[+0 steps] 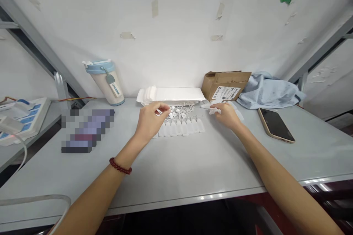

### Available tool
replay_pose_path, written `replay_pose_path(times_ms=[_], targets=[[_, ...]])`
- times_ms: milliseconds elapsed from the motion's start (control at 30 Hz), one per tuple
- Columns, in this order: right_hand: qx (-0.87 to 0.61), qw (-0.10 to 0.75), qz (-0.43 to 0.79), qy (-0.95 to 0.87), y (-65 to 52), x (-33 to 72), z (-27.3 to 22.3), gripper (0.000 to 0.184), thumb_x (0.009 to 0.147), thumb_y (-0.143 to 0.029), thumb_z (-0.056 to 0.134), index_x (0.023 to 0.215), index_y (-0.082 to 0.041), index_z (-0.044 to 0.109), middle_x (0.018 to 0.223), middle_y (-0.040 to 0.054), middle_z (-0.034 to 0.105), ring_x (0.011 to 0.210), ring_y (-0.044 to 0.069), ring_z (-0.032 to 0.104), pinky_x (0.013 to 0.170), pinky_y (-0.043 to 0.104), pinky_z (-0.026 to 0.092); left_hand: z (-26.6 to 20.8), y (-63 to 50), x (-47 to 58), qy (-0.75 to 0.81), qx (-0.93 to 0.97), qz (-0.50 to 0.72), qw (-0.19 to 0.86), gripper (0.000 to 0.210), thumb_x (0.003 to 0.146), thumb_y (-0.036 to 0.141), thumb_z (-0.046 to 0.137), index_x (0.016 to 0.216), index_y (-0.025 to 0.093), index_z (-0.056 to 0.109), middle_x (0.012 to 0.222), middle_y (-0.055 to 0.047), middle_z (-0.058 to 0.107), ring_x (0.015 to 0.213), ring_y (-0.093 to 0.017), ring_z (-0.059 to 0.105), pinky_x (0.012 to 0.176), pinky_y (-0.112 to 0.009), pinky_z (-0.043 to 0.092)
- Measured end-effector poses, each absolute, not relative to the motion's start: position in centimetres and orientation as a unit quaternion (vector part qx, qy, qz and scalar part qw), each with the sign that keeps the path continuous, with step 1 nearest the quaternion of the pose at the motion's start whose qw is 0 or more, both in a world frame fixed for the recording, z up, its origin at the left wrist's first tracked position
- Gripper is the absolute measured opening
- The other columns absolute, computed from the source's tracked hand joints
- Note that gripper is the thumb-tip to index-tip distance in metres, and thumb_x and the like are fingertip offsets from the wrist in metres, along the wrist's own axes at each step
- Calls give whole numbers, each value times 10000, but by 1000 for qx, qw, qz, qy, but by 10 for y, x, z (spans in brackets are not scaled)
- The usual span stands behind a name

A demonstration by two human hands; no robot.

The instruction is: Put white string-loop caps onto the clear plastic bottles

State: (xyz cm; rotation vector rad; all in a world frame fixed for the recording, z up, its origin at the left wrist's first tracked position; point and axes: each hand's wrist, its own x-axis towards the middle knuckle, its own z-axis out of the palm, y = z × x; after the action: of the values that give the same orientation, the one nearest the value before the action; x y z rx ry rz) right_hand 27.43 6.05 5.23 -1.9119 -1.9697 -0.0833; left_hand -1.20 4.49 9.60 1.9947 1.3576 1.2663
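Note:
My left hand (149, 119) is closed, thumb and forefinger pinched around a small white piece at the left of a pile. That pile holds white cords and small white parts (182, 111), some ring-shaped. Just in front of it lies a row of several translucent white tag-like pieces (182, 127) with thin strings at their tops. Over on the right, my right hand (227, 115) has its fingers closed on thin whitish translucent plastic (215, 110). More of this plastic lies under and beside that hand; its exact kind is unclear.
Behind the pile is a white box (179, 93). A cardboard box (226, 84) and blue cloth (268, 91) stand at back right, with a phone (276, 125) nearer. A tumbler (107, 82), a blurred-out device (89, 130) and a power strip (30, 117) are left.

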Motion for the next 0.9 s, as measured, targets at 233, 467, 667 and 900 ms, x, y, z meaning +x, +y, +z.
replay_pose_path(times_ms=[233, 467, 667, 900], targets=[[-718, 126, -45, -684, 60, 272, 52, 493, 689, 9, 458, 1121, -140, 644, 1081, 83, 675, 1020, 304, 522, 779, 341, 405, 88, 47, -11, 462, 726, 456, 225, 61, 728, 202, 599, 717, 178, 654, 752, -13, 682, 737, -158, 627, 734, -290, 519], [-704, 108, -52, -700, 57, 261, 51, 485, 691, 27, 454, 1098, -163, 637, 1098, 106, 655, 1010, 316, 493, 760, 371, 384, 83, 49, -9, 458, 739, 443, 219, 53, 720, 185, 602, 706, 176, 652, 735, -12, 675, 710, -151, 616, 710, -283, 517], [-662, 207, -30, -720, 49, 246, 60, 326, 816, -89, 457, 1097, -145, 611, 1053, 132, 655, 988, 275, 555, 796, 349, 407, 82, 41, -1, 428, 742, 453, 245, 60, 729, 165, 612, 693, 180, 658, 725, -3, 669, 701, -141, 618, 698, -266, 519], [-502, 369, 121, -773, 18, 205, 73, 272, 870, -315, 493, 1048, -151, 615, 884, 73, 682, 750, 206, 607, 665, 294, 455, 83, 36, 5, 407, 716, 507, 254, 39, 732, 170, 637, 727, 163, 675, 751, -13, 669, 726, -143, 623, 707, -265, 535]])
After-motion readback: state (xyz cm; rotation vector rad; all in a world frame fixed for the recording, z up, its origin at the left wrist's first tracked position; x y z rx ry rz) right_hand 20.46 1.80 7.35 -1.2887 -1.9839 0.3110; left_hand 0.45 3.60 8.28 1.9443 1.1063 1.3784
